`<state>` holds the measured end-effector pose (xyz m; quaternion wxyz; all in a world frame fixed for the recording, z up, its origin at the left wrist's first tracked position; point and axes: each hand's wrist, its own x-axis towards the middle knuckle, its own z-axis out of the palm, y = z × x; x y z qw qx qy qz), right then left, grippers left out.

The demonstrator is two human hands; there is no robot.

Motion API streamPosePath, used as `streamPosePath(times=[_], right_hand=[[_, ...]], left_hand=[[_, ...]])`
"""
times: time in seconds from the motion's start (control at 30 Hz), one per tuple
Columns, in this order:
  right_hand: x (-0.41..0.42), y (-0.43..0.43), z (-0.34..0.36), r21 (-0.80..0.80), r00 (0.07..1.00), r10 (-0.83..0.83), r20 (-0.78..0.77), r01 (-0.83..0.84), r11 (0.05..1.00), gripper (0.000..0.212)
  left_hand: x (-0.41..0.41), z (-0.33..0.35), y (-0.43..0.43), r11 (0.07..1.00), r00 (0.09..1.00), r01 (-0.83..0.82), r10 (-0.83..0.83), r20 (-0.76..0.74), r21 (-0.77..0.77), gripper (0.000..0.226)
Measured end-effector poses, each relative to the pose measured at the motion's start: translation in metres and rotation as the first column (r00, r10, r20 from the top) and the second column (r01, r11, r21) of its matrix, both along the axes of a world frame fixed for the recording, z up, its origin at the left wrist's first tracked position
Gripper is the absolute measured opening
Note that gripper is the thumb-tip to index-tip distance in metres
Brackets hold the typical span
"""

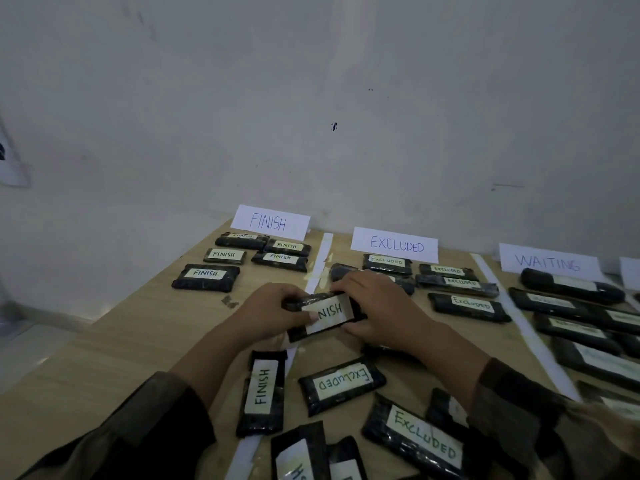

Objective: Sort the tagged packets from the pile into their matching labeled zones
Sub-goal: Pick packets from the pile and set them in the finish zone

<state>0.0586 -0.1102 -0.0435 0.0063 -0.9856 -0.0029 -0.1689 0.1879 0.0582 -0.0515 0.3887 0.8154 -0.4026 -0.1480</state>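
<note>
Left hand (273, 311) hides the 1st letters on the held packet (329, 310). Btm packets (299, 455) are cut off. Right-side tags (576, 330) are too blurry to read.

Two hands (273, 311) (379, 306), one held packet (329, 311), three readable zone signs (270, 222), five FINISH-zone packets (206, 277)

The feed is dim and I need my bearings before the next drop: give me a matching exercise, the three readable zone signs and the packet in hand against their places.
Things:
1. held packet
2. FINISH sign
3. EXCLUDED sign
4. WAITING sign

Places:
A. middle of the three signs
B. gripped by left hand and right hand
C. right of the other two signs
D. leftmost sign

Pairs: 1-B, 2-D, 3-A, 4-C
</note>
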Motion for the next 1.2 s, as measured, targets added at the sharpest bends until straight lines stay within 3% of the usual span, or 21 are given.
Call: streamPosePath(times=[0.23,0.37,0.47,0.87,1.07,1.2], right_hand=[[0.002,-0.006,0.002,-0.062,0.994,-0.092,0.059,0.096,0.993,0.065],[0.013,-0.005,0.006,-0.076,0.988,-0.147,0.048,0.150,0.986,0.068],[0.026,-0.001,0.008,-0.047,0.986,-0.166,0.028,0.167,0.985,0.067],[0.105,0.021,0.003,-0.044,0.976,-0.202,-0.081,0.199,0.979,0.063],[0.133,0.028,-0.013,-0.047,0.965,-0.217,-0.147,0.212,0.976,0.062],[0.142,0.030,-0.020,-0.049,0.953,-0.227,-0.200,0.222,0.974,0.059]], left_hand=[[0.006,-0.001,0.014,0.995,0.914,-0.099,0.088,0.395,0.008,0.064],[0.012,-0.004,0.032,0.992,0.829,-0.125,0.089,0.552,0.027,0.085],[0.021,-0.008,0.044,0.985,0.772,-0.166,0.096,0.628,0.054,0.088],[0.063,-0.017,0.087,0.932,0.763,-0.330,0.167,0.625,0.153,0.091],[0.077,-0.024,0.091,0.921,0.795,-0.341,0.174,0.581,0.191,0.067],[0.079,-0.028,0.089,0.924,0.804,-0.343,0.197,0.561,0.168,0.063]])
